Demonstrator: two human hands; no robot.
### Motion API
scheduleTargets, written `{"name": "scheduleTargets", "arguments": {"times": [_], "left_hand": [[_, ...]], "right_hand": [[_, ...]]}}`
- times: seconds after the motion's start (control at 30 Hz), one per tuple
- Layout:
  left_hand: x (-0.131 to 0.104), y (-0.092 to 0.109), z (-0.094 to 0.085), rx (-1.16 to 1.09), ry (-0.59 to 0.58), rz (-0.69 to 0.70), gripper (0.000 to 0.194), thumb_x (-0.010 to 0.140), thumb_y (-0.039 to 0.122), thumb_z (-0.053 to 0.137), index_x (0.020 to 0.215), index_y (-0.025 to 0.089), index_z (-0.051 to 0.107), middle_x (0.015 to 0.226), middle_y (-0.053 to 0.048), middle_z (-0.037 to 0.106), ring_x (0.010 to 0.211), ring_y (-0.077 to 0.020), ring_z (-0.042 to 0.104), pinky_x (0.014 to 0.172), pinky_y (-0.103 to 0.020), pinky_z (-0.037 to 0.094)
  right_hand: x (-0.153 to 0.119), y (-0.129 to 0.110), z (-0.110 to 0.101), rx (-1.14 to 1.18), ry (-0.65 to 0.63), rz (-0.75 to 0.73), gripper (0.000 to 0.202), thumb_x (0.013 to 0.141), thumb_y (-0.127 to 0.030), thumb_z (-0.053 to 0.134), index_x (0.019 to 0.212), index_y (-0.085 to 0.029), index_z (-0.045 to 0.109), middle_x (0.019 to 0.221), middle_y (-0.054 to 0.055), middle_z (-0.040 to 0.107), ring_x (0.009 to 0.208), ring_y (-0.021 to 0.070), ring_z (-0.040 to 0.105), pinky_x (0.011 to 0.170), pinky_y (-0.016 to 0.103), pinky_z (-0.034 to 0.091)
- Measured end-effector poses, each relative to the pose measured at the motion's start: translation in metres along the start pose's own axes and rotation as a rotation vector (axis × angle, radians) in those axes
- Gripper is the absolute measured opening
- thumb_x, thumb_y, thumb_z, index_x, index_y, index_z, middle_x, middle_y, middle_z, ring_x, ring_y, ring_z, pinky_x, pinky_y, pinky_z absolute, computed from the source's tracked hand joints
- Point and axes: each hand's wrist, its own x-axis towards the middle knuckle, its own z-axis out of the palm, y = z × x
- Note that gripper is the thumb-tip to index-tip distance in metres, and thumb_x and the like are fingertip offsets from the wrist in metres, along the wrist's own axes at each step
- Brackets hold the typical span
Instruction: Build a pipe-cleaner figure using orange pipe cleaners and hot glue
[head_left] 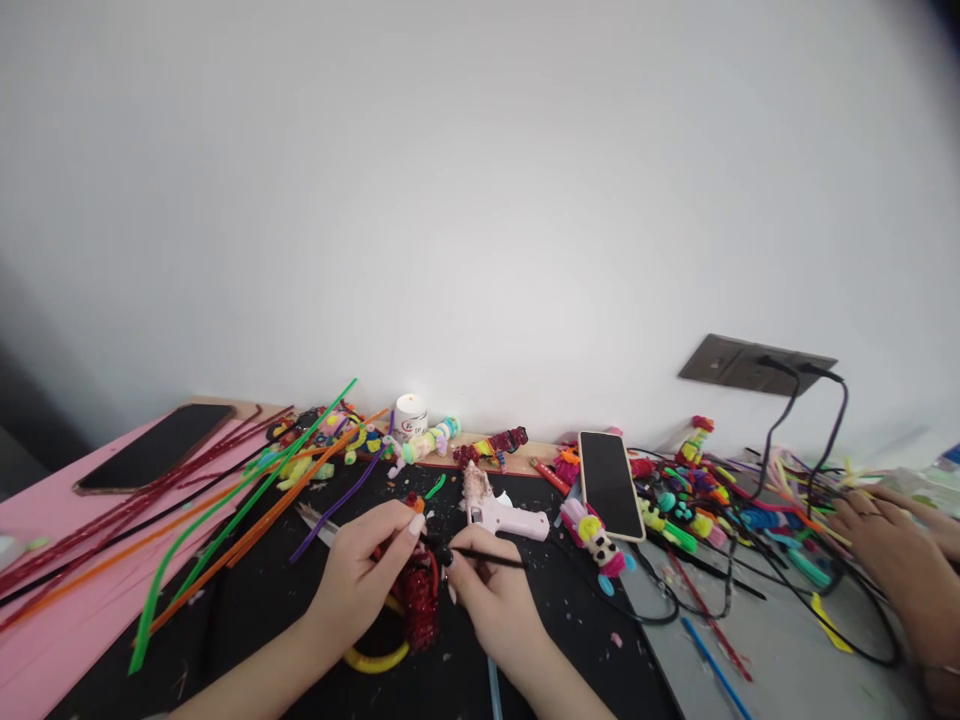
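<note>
My left hand [371, 560] is closed in a pinch on a small dark-red tinsel pipe-cleaner figure [421, 605], which hangs below its fingertips. A bit of orange shows above those fingers. With thumb and fingers pressed together, my right hand [495, 595] grips a black pipe cleaner [491, 557] whose free end points right. The fingertips of both hands nearly meet over the black mat [262, 640]. Just beyond them lies a white hot glue gun [510, 520] with a crusted nozzle. Scissors [315, 523] lie partly hidden behind my left hand, and a yellow pipe cleaner [379, 662] curves under it.
Loose pipe cleaners [277, 470] cross pink paper [82, 610] on the left, beside a dark phone [154, 445]. Finished figures and a white cup [410, 415] line the wall. To the right are another phone [611, 485], cables, an outlet [750, 362] and another person's hands [885, 540].
</note>
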Motion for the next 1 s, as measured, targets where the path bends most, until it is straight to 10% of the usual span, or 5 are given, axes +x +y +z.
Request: {"name": "scheduleTargets", "arguments": {"times": [0.53, 0.8, 1.0], "left_hand": [[0.010, -0.010, -0.008, 0.053, 0.149, -0.123, 0.034, 0.092, 0.029, 0.040, 0.059, 0.020, 0.040, 0.054, 0.006, 0.038, 0.051, -0.0118, 0.039, 0.052, -0.023, 0.033], [0.014, -0.012, -0.010, -0.168, 0.220, -0.249, 0.024, 0.094, 0.033, 0.040, 0.078, 0.020, 0.053, 0.050, 0.007, 0.039, 0.047, -0.0116, 0.038, 0.050, -0.023, 0.034], [0.009, -0.009, -0.007, -0.123, -0.009, -0.113, 0.021, 0.089, 0.035, 0.050, 0.092, 0.018, 0.062, 0.089, -0.005, 0.061, 0.070, -0.0158, 0.055, 0.065, -0.027, 0.045]], "right_hand": [[0.006, 0.018, -0.010, 0.076, 0.189, 0.059, 0.039, 0.090, -0.040, 0.045, 0.058, -0.023, 0.031, 0.054, -0.007, 0.028, 0.049, 0.0105, 0.023, 0.046, 0.024, 0.018], [0.000, 0.005, -0.005, -0.142, 0.033, -0.018, 0.035, 0.090, -0.034, 0.046, 0.060, -0.019, 0.055, 0.049, -0.004, 0.041, 0.047, 0.0123, 0.038, 0.048, 0.025, 0.027], [-0.002, 0.007, 0.001, 0.084, 0.055, 0.042, 0.035, 0.091, -0.045, 0.044, 0.071, -0.019, 0.054, 0.050, -0.006, 0.040, 0.045, 0.0108, 0.034, 0.047, 0.023, 0.027]]}}
